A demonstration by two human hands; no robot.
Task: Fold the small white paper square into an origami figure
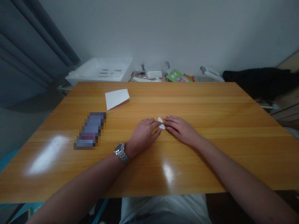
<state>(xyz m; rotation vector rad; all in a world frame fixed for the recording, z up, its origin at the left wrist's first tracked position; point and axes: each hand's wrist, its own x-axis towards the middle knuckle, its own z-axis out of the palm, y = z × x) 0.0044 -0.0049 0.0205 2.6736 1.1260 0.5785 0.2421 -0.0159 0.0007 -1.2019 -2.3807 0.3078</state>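
A small piece of folded white paper (161, 127) lies on the wooden table between my two hands, partly covered by fingers. My left hand (145, 133), with a metal watch (121, 151) on its wrist, has its index finger and thumb closed on the paper's left side. From the other side, the fingertips of my right hand (181, 129) press together at the paper's right edge. Both hands rest low at the tabletop.
A larger white sheet (116, 98), folded over, lies toward the back left of the table (210, 109). A pixelated, phone-like rectangle (91, 129) sits left of my hands. Beyond the far edge are a white tray (102, 68) and a green booklet (177, 76).
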